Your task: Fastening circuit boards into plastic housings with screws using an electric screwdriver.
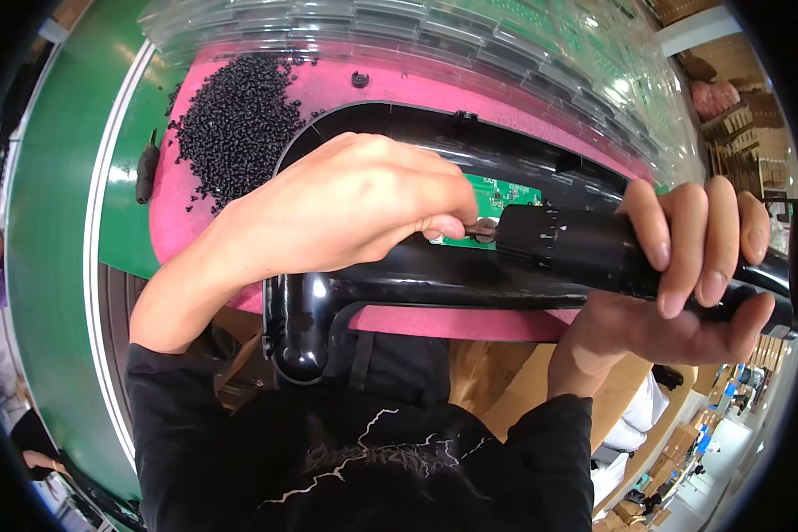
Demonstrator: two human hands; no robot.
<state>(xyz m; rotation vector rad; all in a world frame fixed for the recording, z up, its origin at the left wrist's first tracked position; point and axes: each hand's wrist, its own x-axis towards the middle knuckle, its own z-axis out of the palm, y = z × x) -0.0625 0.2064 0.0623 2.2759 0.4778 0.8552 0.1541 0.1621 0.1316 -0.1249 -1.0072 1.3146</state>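
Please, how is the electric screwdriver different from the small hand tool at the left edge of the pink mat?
The electric screwdriver looks thick, while the hand tool is slimmer. The electric screwdriver is held in the right hand; the hand tool lies unheld by the pink mat. Both look mainly black.

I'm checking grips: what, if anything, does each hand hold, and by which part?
The right hand holds a black cylindrical tool by its body, behind the ribbed collar. The left hand is at its front; any grip there is unclear.
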